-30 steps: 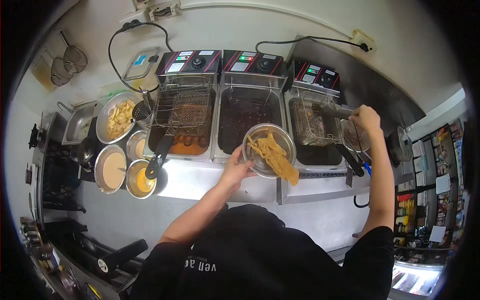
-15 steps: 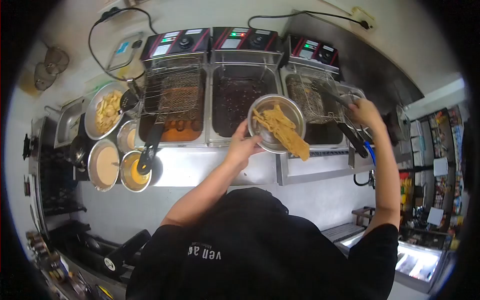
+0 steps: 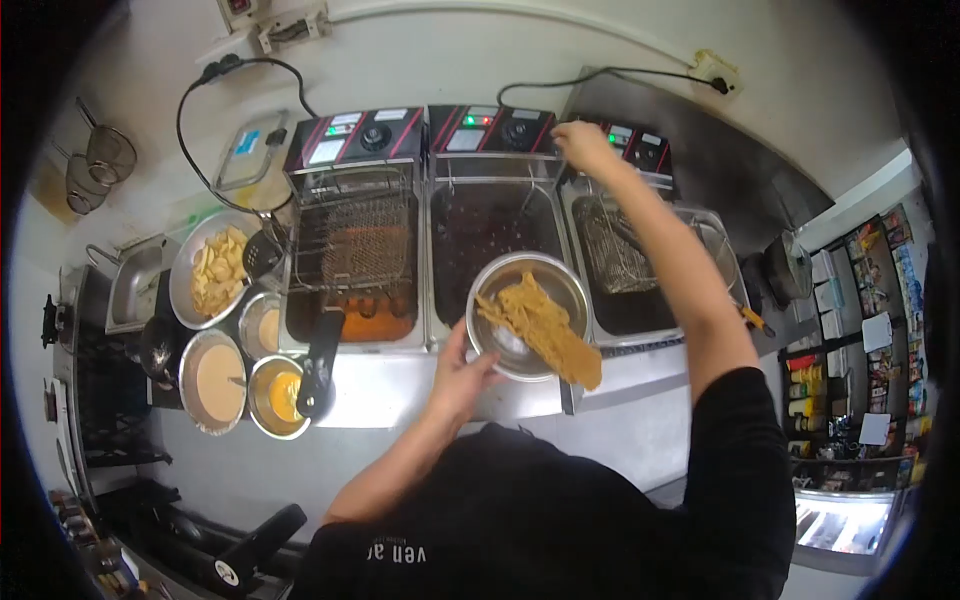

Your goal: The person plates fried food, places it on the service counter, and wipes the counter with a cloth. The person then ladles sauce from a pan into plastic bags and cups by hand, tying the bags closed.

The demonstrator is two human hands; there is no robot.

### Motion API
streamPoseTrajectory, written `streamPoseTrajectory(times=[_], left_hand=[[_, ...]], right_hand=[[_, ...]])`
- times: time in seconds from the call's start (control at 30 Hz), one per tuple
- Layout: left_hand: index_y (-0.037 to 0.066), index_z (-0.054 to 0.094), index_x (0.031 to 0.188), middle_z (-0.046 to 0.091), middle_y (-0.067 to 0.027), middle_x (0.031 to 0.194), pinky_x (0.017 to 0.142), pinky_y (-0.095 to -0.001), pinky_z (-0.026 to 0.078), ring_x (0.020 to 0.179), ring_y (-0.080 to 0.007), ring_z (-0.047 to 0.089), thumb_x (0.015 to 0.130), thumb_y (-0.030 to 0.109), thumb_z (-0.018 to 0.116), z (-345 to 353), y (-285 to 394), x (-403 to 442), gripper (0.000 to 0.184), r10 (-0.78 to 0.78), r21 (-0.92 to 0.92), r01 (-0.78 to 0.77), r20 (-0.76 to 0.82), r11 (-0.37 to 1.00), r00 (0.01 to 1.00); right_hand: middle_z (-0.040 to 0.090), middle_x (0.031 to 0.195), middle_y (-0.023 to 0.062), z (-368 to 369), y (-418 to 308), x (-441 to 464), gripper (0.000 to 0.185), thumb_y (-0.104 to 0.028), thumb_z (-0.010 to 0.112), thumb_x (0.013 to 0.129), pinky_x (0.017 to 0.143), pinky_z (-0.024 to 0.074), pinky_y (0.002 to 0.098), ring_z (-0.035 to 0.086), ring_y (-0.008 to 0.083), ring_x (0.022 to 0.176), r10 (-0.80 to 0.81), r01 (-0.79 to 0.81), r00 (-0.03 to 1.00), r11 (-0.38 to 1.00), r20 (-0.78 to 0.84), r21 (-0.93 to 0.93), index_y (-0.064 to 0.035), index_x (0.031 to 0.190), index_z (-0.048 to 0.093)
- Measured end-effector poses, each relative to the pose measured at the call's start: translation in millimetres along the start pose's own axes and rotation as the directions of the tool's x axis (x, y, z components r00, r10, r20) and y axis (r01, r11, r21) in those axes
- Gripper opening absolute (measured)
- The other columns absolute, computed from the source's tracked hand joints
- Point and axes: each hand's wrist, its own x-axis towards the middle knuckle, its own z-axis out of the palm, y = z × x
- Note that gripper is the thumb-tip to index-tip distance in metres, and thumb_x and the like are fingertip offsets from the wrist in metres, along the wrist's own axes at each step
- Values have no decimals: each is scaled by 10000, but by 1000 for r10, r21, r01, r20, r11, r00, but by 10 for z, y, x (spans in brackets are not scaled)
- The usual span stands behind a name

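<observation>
Bowl (image 3: 568, 292) — food (image 3: 541, 326) inside, left fingers (image 3: 486, 364) at rim

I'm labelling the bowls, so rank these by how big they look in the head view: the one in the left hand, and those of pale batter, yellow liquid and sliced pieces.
1. held bowl, nearest the camera
2. sliced-pieces bowl
3. batter bowl
4. yellow-liquid bowl

Real sizes may differ.

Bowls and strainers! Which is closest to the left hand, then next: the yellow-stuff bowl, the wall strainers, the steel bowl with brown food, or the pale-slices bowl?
1. Steel bowl: in the left hand.
2. Yellow-stuff bowl: on the left.
3. Pale-slices bowl: left, farther back.
4. Wall strainers: far left.
</observation>
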Motion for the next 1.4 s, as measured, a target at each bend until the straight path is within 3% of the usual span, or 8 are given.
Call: streamPoseTrajectory(times=[0.17,0.4,0.6,0.7,0.8,1.07,1.27,1.4], left_hand=[[140,368,1365,489,-12,1240,614,-198,544,916,-106,579,820,-71,522,-154,49,-76,604,0,-5,0,-28,1000,1000],[123,373,1352,531,-59,1201,636,-246,574,893,-159,623,823,-90,508,-451,73,-25,586,30,12,-30,-41,999,999],[94,328,1375,480,-93,1263,684,-258,577,964,-191,611,822,-97,507,-379,140,78,613,-49,77,43,72,996,996],[79,334,1366,460,-98,1277,709,-298,592,984,-220,608,821,-98,493,-134,129,83,595,-52,85,39,160,996,986],[90,385,1332,545,-76,1171,653,-270,598,878,-178,642,813,-68,512,191,-37,83,558,-96,105,67,305,992,948],[38,348,1334,479,-119,1239,726,-352,591,952,-239,620,803,-78,505,1609,-836,-518,565,-483,421,257,625,870,613],[18,316,1336,522,-141,1180,722,-376,587,980,-249,607,798,-57,521,2651,-1896,-1489,581,-635,617,171,699,768,330],[32,397,1280,517,-143,1187,813,-409,534,1035,-272,568,803,-25,541,3300,-2514,-2377,502,-752,741,133,639,658,162]], right_hand=[[635,953,230,550,-298,620,337,-296,635,812,838,470,448,596,378,964,311,-301,942,949,122,-94,18,935,626],[616,1008,199,805,-130,679,333,-24,537,775,827,471,466,586,377,964,-60,78,995,969,82,-235,-101,1095,588],[581,1117,110,170,-558,-65,566,-284,655,796,905,455,421,533,308,1080,-158,133,983,964,-90,-230,-272,1321,444],[639,925,136,-775,-1144,-1134,250,-283,645,815,771,476,396,595,304,926,-82,71,996,967,35,246,-59,924,662],[605,859,77,-1604,-1457,-2477,223,-218,754,695,784,450,368,571,263,881,-1,-39,994,934,109,356,-59,798,637],[509,1093,102,-2336,-2367,-5250,397,-223,782,632,932,401,424,465,314,1094,583,-584,811,805,-38,-101,-79,926,557],[536,1041,112,-2690,-2852,-6915,210,-126,715,710,853,432,408,502,315,1012,710,-897,418,420,-567,-136,-65,866,589],[526,1061,126,-3013,-3329,-7918,348,-285,761,695,877,422,417,493,317,1026,763,-939,329,327,-556,-106,-64,915,606]])
